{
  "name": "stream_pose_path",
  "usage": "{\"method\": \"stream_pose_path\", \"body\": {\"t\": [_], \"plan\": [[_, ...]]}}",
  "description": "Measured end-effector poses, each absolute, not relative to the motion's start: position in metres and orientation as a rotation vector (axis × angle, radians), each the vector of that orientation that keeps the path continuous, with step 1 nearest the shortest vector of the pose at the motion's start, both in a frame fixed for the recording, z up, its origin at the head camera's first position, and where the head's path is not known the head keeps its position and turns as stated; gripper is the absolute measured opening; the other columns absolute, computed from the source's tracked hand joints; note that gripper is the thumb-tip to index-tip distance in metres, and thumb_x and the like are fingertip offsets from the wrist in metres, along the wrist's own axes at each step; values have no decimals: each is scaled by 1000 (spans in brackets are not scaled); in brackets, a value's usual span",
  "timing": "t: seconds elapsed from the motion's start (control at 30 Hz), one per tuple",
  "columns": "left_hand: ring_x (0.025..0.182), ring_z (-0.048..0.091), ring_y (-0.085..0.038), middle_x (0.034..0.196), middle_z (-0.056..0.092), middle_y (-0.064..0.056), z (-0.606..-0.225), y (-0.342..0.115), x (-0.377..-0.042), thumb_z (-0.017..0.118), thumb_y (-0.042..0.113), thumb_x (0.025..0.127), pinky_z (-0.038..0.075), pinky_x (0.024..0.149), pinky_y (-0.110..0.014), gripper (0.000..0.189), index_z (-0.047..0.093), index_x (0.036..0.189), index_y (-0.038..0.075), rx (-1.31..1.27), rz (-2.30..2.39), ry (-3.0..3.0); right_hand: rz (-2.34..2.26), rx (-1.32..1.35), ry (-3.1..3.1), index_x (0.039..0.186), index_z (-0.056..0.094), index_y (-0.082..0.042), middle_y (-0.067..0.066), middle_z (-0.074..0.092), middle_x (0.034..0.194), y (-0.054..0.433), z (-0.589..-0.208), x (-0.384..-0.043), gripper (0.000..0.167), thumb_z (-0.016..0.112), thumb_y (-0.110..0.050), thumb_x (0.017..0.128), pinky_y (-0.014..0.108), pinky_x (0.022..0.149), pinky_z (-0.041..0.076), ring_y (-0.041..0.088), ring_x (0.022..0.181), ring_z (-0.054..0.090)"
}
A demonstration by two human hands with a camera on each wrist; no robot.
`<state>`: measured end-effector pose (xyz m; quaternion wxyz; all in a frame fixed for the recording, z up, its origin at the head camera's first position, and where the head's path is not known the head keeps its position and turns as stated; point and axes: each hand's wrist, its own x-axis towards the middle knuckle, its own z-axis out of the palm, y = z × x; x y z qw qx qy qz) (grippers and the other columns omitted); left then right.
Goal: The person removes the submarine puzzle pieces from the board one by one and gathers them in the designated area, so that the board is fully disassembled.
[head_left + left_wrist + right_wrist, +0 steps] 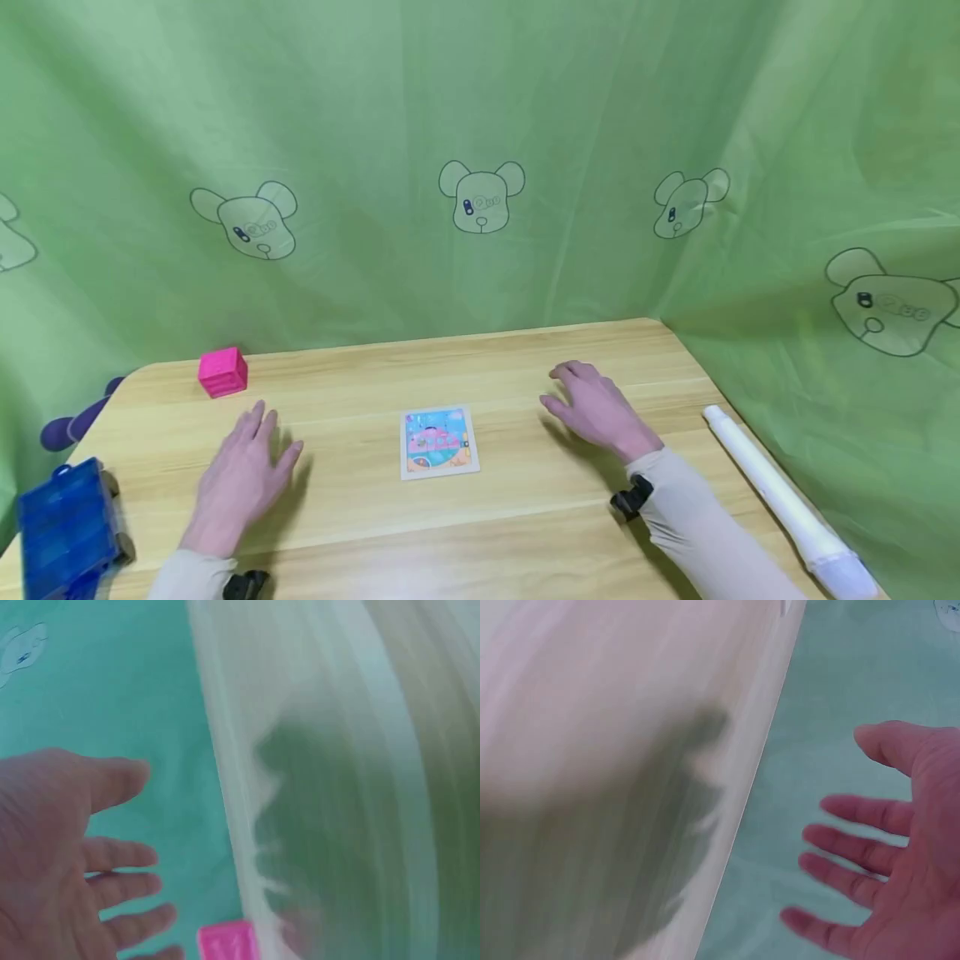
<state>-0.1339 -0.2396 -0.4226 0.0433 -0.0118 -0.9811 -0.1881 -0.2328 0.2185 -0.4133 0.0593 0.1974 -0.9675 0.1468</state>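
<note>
My left hand (243, 475) hovers over the left part of the table, fingers spread and holding nothing. Just beyond its fingertips stands a bright pink box (222, 372), which also shows at the bottom of the left wrist view (227, 941). My right hand (596, 408) is above the right part of the table with its fingers extended and the palm bare in the right wrist view (922, 877). Between the hands lies a flat square picture card (439, 442) with a pink submarine on a blue sea and a pale border.
A blue translucent case (67, 529) sits at the table's left edge, with a purple object (75, 423) behind it. A long white tube (787, 500) lies along the right edge. Green curtains (480, 275) printed with bear heads hang behind the wooden table (525, 533).
</note>
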Motion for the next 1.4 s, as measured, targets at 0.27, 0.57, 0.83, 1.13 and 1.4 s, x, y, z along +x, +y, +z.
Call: {"method": "stream_pose_path", "body": {"t": [0.27,0.57,0.83,1.13,1.4], "plan": [[137,27,-49,152,28,-29,-421,-212,-147,67,31,94,20,111,-63,73,34,147,-6,-245,-1022,-2938,568,867,-2990,129,59,-2,15,56,132,176,-413,-239,40,62,-26,97,50,108,38,33,124,51],[140,24,-46,154,26,-27,-431,-180,-154,76,34,85,19,112,-60,85,34,149,-2,-418,-1155,-2945,631,991,-3034,131,60,-7,9,57,135,137,-417,-240,39,63,-25,96,43,110,36,28,128,49],[145,14,-40,157,23,-23,-437,-159,-160,77,39,83,16,114,-57,91,32,149,-4,-521,-1125,-2999,789,978,-3054,131,60,-9,6,58,134,115,-420,-240,38,65,-22,95,43,110,36,26,128,48],[145,14,-41,154,26,-26,-440,-144,-169,81,33,81,12,116,-55,91,33,147,-9,-584,-1039,-3021,866,1011,-3053,129,63,-11,3,59,131,87,-429,-248,39,69,-22,92,38,109,36,22,126,48],[144,18,-43,151,30,-30,-447,-135,-175,82,33,80,14,116,-56,90,36,144,-12,-601,-967,-3051,813,1070,-3042,125,65,-7,0,58,116,64,-440,-252,39,72,-23,90,30,99,44,15,108,52]]}}
